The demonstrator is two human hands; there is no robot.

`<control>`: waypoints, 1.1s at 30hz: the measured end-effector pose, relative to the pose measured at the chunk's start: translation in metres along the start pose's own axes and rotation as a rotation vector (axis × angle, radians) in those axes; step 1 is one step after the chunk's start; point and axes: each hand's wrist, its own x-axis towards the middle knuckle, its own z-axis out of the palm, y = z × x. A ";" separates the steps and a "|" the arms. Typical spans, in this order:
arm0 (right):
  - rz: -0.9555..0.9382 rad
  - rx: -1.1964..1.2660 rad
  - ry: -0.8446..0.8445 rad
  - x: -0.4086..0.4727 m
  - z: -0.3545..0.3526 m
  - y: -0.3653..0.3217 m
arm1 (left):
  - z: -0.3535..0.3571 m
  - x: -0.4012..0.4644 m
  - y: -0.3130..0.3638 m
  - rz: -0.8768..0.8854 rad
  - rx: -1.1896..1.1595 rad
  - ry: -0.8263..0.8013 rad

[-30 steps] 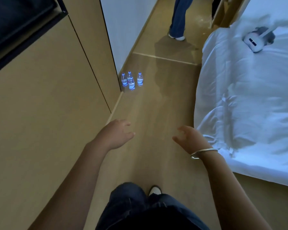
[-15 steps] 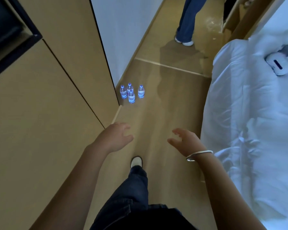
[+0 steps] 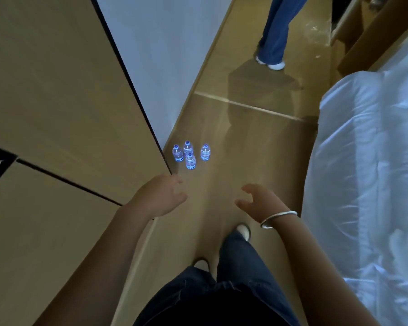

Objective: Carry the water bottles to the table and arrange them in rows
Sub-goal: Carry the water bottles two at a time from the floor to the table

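Four small plastic water bottles are seen standing upright in a tight cluster on the wooden floor, at the foot of the white wall and just beyond the corner of the tan cabinet on the left; a white-sheeted bed lies to the right. Both hands are held out empty ahead of the body, near the bottles but apart from them: the left hand with fingers loosely curled, the right hand, a silver bangle at its wrist, with fingers spread and relaxed. The bottles appear capped and filled, so each is judged light to moderate in weight, with thin walls that would dent under a hard squeeze and a smooth, possibly slippery surface. A hold around the labelled middle or the stiffer neck below the cap is judged best; because they stand so close, a neighbour could be toppled. No table is in view.
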 end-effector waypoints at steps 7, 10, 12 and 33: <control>-0.035 -0.028 -0.090 0.118 -0.036 -0.004 | -0.023 0.098 0.011 -0.011 0.008 -0.048; -0.081 -0.099 -0.135 0.177 -0.055 -0.006 | -0.034 0.145 0.024 -0.032 -0.023 -0.044; -0.101 -0.128 -0.177 0.212 -0.068 -0.008 | -0.041 0.173 0.032 -0.064 -0.054 -0.042; 0.180 0.129 -0.286 0.525 0.123 0.067 | 0.185 0.482 -0.134 -0.441 -0.295 -0.237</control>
